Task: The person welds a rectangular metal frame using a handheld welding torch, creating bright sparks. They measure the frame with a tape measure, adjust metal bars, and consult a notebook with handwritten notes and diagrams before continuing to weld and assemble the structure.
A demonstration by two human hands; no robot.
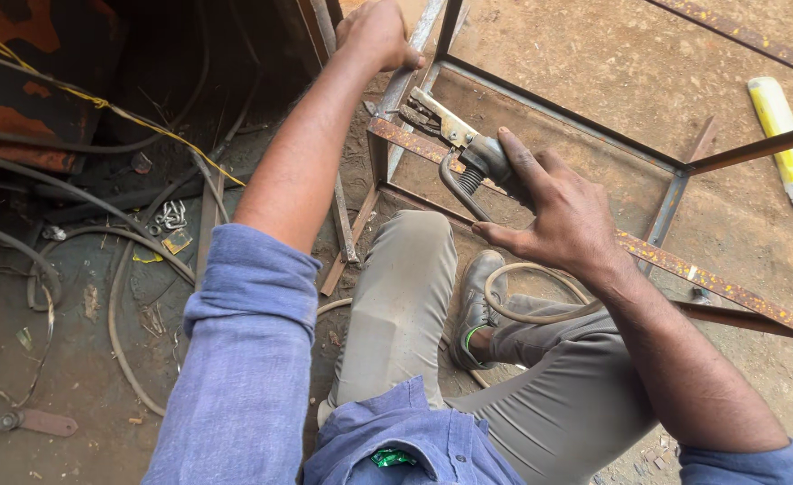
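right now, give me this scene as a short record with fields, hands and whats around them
setting: dirt ground outdoors, person seated, one leg folded
left hand: gripping an upright bar of the rusty metal frame
right hand: wrapped around the handle of a welding electrode holder, whose jaws point at a frame corner
cable: loops from the holder over the shoe
left of person: loose cables, a short chain
upper right: yellow and white packet on the ground
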